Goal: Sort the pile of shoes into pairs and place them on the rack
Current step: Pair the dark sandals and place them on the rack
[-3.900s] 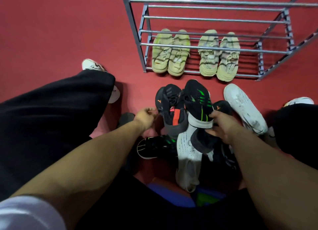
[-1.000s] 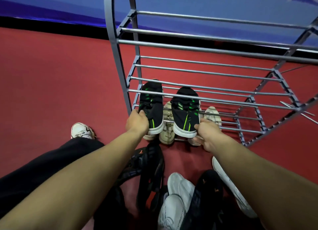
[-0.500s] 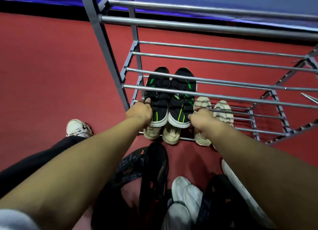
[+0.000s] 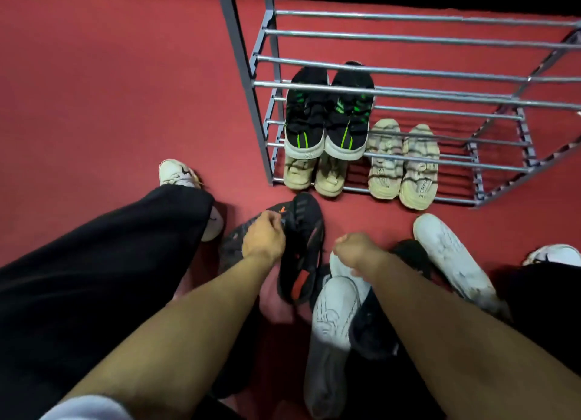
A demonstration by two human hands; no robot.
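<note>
Left hand (image 4: 264, 237) grips the black orange-accented sneaker (image 4: 301, 249), long axis toward twelve o'clock, the grey metal rack (image 4: 408, 87) there; right hand (image 4: 353, 249), fisted, rests on the white sneaker (image 4: 333, 312).

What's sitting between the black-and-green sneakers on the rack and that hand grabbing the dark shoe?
In the head view, a beige pair on the rack's bottom tier, then bare red floor, lies between the black-and-green sneakers and the left hand.

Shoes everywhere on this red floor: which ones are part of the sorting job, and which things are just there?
Part of the job:
- rack
- black-and-green pair on the second rail
- two beige pairs on the bottom rail
- black-and-orange shoe, gripped by the left hand
- white shoes under the right hand
- white shoe lying apart

Just there:
- red floor
- the person's own white shoe
</note>
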